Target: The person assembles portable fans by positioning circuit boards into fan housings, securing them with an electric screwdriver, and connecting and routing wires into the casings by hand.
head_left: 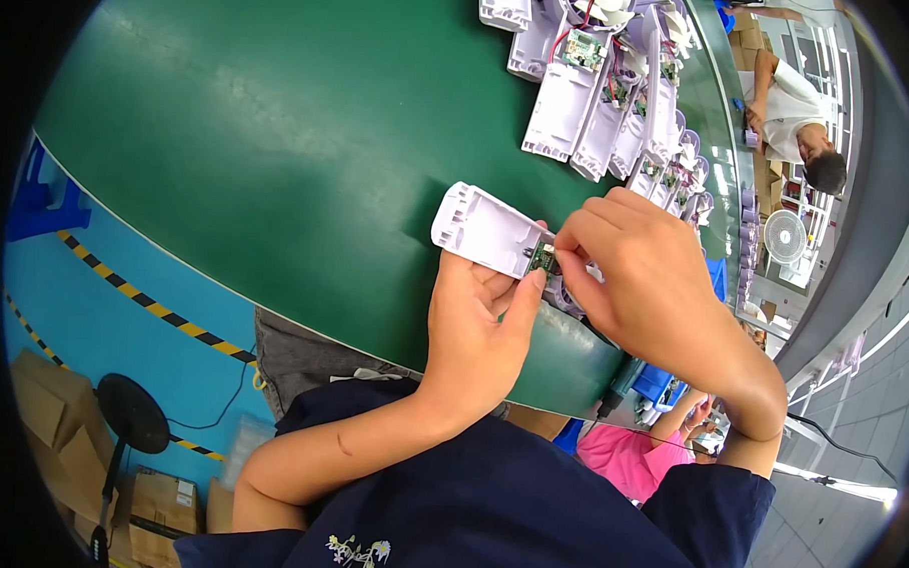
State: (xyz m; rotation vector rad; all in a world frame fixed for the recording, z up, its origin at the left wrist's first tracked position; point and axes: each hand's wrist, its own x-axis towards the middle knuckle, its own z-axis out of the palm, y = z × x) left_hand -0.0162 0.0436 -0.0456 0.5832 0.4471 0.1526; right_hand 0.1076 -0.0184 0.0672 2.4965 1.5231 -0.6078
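My left hand is closed around a pale lilac plastic fan housing, holding it tilted above the green table. A small green circuit board sits inside the housing, and my left thumb presses near its edge. The fingers of my right hand are pinched together at the board's right side; whatever lies between the fingertips is too small or hidden to make out. The housing's fan end is mostly covered by my right hand.
Many similar lilac fan housings with boards, wires and white blades lie at the far right of the green table. A dark green power screwdriver and a blue bin are near my right elbow. Co-workers sit at the right.
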